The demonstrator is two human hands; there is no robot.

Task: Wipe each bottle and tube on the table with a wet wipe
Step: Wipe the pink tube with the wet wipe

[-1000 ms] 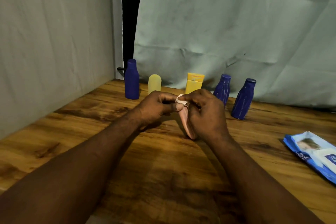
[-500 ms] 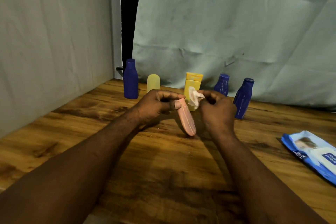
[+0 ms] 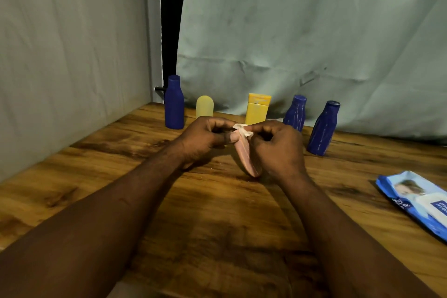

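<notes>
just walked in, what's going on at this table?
A person is wiping a pink tube. The left hand grips its upper end while the right hand pinches a white wet wipe against it. Three blue bottles and two yellow containers stand behind. A wipes pack lies at the right.

The right hand (image 3: 278, 150) has brought the wet wipe (image 3: 242, 129) back onto the pink tube (image 3: 246, 158)

One head-worn wide-angle camera looks forward and down across the table (image 3: 217, 237) toward the cloth backdrop (image 3: 302, 31).
</notes>
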